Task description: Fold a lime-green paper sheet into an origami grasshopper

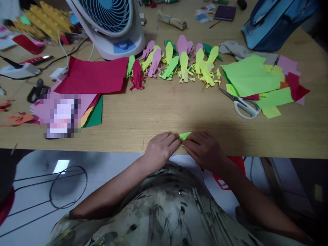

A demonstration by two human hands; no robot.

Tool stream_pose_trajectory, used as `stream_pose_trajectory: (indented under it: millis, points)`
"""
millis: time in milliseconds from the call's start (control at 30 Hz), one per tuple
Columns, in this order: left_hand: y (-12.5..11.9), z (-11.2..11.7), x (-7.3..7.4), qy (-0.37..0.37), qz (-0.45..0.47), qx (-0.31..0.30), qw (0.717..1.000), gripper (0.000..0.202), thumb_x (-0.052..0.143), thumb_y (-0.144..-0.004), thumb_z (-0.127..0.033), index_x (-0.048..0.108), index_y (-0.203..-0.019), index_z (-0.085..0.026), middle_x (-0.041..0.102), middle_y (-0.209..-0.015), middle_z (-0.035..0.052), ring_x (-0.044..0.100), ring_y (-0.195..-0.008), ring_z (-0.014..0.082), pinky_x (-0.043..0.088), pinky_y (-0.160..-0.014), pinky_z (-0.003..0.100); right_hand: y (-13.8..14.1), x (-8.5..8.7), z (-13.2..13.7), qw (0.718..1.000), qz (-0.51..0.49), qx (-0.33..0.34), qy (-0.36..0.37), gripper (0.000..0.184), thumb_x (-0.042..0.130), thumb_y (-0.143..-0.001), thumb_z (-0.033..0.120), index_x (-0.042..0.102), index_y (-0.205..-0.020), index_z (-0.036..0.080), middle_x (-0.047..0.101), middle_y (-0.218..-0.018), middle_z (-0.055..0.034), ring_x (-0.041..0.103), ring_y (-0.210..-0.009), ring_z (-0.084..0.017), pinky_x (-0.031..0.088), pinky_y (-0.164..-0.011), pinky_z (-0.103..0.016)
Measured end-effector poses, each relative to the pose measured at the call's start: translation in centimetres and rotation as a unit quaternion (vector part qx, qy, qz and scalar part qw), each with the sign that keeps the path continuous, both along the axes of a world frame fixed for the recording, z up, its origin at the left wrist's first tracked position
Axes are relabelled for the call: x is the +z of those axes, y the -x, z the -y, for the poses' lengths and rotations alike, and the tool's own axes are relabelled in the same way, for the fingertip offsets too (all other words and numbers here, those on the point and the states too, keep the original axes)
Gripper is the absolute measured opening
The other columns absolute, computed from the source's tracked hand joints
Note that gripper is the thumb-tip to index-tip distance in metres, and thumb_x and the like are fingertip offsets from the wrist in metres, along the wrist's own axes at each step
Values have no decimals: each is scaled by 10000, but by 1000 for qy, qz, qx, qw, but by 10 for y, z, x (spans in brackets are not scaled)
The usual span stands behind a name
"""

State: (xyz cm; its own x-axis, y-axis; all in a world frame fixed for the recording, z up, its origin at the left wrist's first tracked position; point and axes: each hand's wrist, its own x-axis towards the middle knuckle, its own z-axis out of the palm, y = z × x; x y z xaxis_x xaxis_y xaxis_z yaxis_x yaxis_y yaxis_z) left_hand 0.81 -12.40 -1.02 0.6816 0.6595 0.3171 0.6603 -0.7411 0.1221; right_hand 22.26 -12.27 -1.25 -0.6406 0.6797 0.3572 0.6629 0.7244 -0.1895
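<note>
Between my two hands, at the table's front edge, is a small piece of light green paper (185, 136). My left hand (162, 147) pinches its left end, fingers closed. On the other end, my right hand (205, 147) is closed too, fingertips pressed on the paper. Most of the piece is hidden by my fingers, so its folds cannot be made out. Farther back lies a row of folded paper figures with cut, curled strips, among them a yellow one (183, 65), a pink one (155, 63) and a red one (137, 74).
White-handled scissors (246, 107) lie right, beside green paper sheets (253, 77). A red sheet (93, 75) and a blurred-out phone-like object (61, 116) are left. Behind stand a fan (120, 44) and a blue bag (276, 25). A black tape dispenser-like object (38, 90) sits far left.
</note>
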Motion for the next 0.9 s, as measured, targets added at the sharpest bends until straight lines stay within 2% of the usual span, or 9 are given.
stream_pose_trajectory:
  millis: [167, 267, 467, 633, 767, 900]
  points:
    - [6, 1, -6, 42, 55, -3, 998, 193, 456, -1007, -227, 617, -1088, -159, 689, -1152, 65, 608, -1008, 178, 475, -873, 308, -1, -1, -7, 999, -10, 35, 6, 193, 502, -951, 173, 658, -838, 184, 661, -889, -57, 556, -827, -186, 391, -778, -344]
    - [9, 1, -7, 57, 72, 7, 996, 199, 447, -1010, -232, 630, -1064, -173, 697, -1156, 67, 619, -1007, 177, 472, -863, 310, -1, -2, -10, 998, -18, 41, 31, 178, 490, -955, 180, 650, -878, 183, 665, -893, -61, 563, -834, -189, 401, -789, -345]
    - [16, -2, -5, 97, 117, 40, 988, 185, 474, -997, -246, 642, -967, -172, 707, -1071, 73, 608, -924, 178, 465, -798, 314, 0, -1, -13, 995, -50, 14, 84, 136, 510, -936, 207, 631, -876, 192, 653, -895, -61, 570, -848, -202, 409, -786, -347]
    - [20, -5, -3, 116, 178, 41, 976, 136, 550, -962, -249, 659, -962, -167, 669, -1060, 84, 583, -962, 185, 458, -827, 320, 2, 3, -13, 992, -55, -5, 116, 107, 525, -918, 200, 613, -856, 199, 640, -877, -46, 562, -826, -195, 392, -756, -333]
    - [14, -4, -3, 98, 167, 59, 979, 184, 564, -954, -294, 666, -877, -162, 616, -913, 73, 551, -851, 174, 435, -727, 291, 3, 6, -14, 989, -64, -9, 134, 96, 539, -898, 181, 616, -843, 198, 634, -861, -42, 560, -815, -190, 387, -737, -327]
    - [7, -4, -3, 109, 137, 44, 984, 191, 523, -972, -271, 655, -895, -157, 599, -838, 51, 542, -780, 162, 411, -684, 282, 3, 5, -14, 989, -72, -6, 131, 93, 539, -900, 195, 613, -844, 204, 638, -861, -43, 558, -806, -189, 383, -733, -328]
